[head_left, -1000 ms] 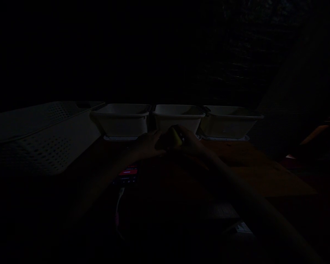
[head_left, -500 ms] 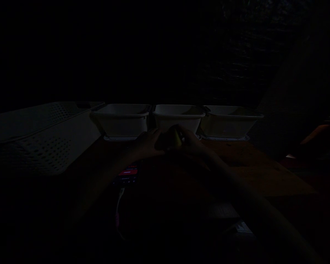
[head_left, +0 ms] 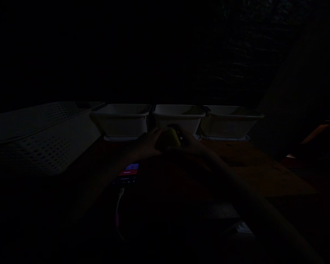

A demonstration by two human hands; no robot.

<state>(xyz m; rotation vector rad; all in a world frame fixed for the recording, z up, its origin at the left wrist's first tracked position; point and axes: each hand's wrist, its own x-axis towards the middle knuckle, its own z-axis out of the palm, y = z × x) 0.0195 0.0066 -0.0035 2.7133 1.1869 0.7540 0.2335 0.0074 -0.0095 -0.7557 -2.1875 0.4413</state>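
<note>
The scene is very dark. A yellow-green rounded object (head_left: pixel 169 137), perhaps a fruit, is held between my two hands above the wooden table, in front of the middle white tub (head_left: pixel 178 114). My left hand (head_left: pixel 149 142) is curled round its left side. On its right side is my right hand (head_left: pixel 190 142), with fingers bent over it. Something small and pale shows by the right fingers, too dim to name. The object's underside and most of my fingertips are lost in shadow.
A white tub (head_left: pixel 121 123) stands to the left and another white tub (head_left: pixel 229 123) to the right. At far left is a perforated white basket (head_left: pixel 79 134). A lit phone (head_left: pixel 128 174) with a cable (head_left: pixel 118 209) lies on the table (head_left: pixel 264 176). A person's limb (head_left: pixel 316 134) shows at right.
The yellow-green object has turned between my hands and shows a broader lit face. My hands have hardly moved. The phone's screen has changed.
</note>
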